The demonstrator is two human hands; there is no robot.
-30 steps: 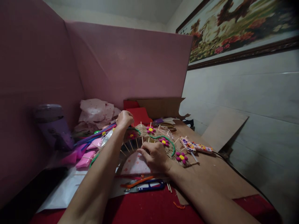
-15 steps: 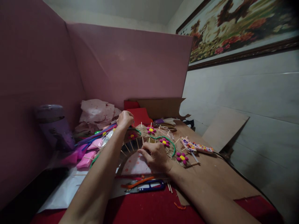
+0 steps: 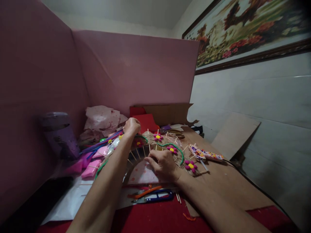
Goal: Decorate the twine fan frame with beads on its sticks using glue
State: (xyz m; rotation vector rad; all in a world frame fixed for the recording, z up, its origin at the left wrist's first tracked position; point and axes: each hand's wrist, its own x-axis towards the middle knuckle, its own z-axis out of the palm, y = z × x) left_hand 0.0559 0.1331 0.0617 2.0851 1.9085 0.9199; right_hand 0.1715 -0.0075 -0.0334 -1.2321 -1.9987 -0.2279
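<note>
A twine-woven arch (image 3: 151,138) with thin wooden sticks through it lies before me. Purple clay-like flowers with yellow centres (image 3: 191,166) and a wavy green strand (image 3: 181,153) decorate it. My left hand (image 3: 132,126) is closed at the arch's far outer edge; its fingertips are turned away, so what they pinch is hidden. On the inner edge, my right hand (image 3: 163,165) has its fingers curled closed around the sticks and weave. White cloth with pinkish spots (image 3: 143,174) shows inside the arch.
Blue-handled thread snips (image 3: 162,195) and an orange strip (image 3: 148,191) lie in front. At right is a flower-patterned glue gun (image 3: 206,154) with a cord. Pink packets (image 3: 91,169) and a purple tumbler (image 3: 59,139) stand left; cardboard (image 3: 167,111) leans behind.
The whole view has shifted slightly downward and right. Both hands keep nearly the same places on the arch, with the left wrist barely turned.
</note>
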